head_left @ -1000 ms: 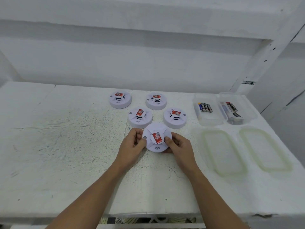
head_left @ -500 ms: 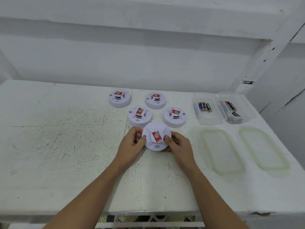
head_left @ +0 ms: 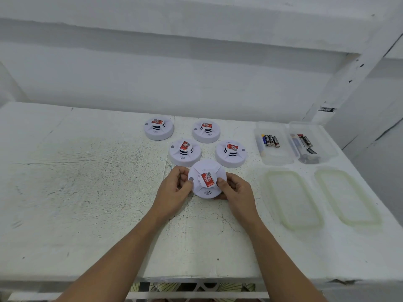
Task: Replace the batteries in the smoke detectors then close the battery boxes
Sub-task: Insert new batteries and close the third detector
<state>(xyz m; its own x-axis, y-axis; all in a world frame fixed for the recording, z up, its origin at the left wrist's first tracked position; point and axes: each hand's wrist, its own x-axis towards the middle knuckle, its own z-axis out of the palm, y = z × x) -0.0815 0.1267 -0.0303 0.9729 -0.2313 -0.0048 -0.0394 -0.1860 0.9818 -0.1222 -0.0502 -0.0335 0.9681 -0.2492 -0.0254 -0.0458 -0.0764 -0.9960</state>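
A round white smoke detector (head_left: 207,182) with a red label is lifted and tilted toward me, held between both hands. My left hand (head_left: 174,188) grips its left rim with the thumb on top. Gripping the right rim is my right hand (head_left: 235,190), thumb beside the label. Several more detectors stand on the white table behind it: two in a near row (head_left: 185,152) (head_left: 231,153) and two farther back (head_left: 158,128) (head_left: 206,131). Two clear open boxes at the right hold batteries (head_left: 270,140) (head_left: 306,143).
Two translucent box lids (head_left: 293,199) (head_left: 346,196) lie flat in front of the battery boxes (head_left: 274,158) (head_left: 327,147). A white wall rises behind the table (head_left: 76,192), and the table's front edge runs under my forearms.
The held detector has shifted slightly between my hands and its face tilts a bit more toward me. Both hands keep their grip.
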